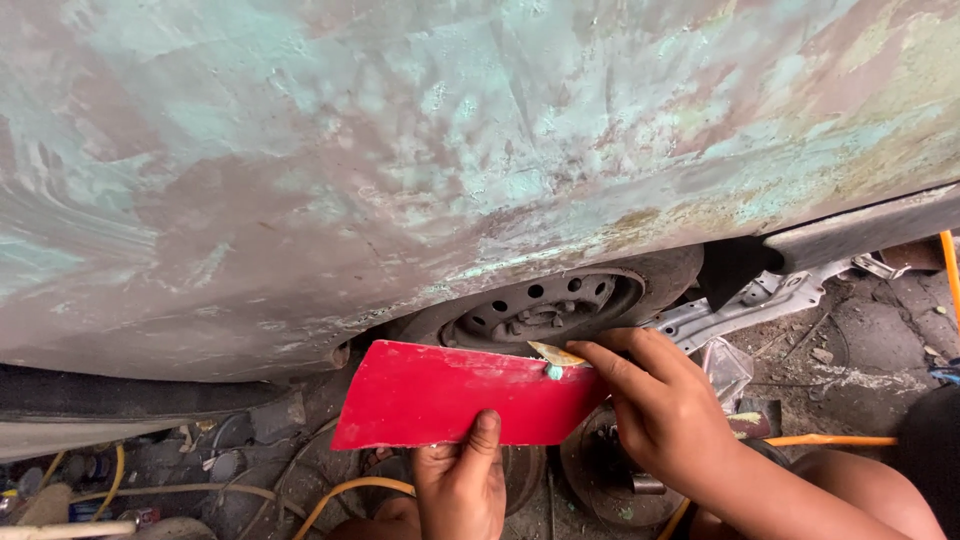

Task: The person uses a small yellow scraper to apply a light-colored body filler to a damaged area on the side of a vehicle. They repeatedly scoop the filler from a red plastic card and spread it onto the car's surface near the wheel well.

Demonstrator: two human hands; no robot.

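My left hand (pixel 462 485) holds a flat red board (pixel 450 395) by its lower edge, thumb pressed on the face. My right hand (pixel 660 405) pinches a small yellowish scraper (pixel 555 354) against the board's upper right corner, where a dab of pale green filler (pixel 553 371) sits. Both hands are just below a sanded car body panel (pixel 420 150) patched with green filler and bare brownish areas. A steel wheel (pixel 545 308) shows under the panel's arch, right behind the board.
Yellow hoses (pixel 345 492) and dusty clutter lie on the dirty ground at lower left. A round rusty disc (pixel 610 480) sits below my right hand. Silver metal brackets (pixel 740 305) and another yellow hose (pixel 948 270) lie at right. My bare knee (pixel 870 490) is at lower right.
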